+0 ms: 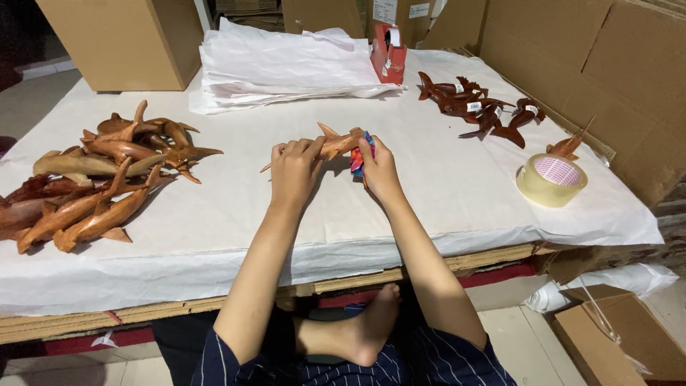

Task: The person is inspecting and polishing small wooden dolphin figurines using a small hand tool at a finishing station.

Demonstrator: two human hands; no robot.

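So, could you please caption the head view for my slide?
Both hands, left hand and right hand, hold a wooden fish carving over a paper-covered table.

Pile of wooden fish [100, 179] left on table [443, 193], paper stack [286, 64] behind, tape roll [552, 179] right.

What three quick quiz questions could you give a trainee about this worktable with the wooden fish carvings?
1. True or false: both hands touch the same wooden carving.
2. Which hand also holds a small bright multicoloured thing: A) left hand, B) right hand?
3. Which side of the table does the roll of tape lie on, as the person sees it?

Key:
1. True. Both hands grip one pale wooden carving at the table's middle.
2. B.
3. The right side, below the dark carvings; the big pale pile lies on the left.
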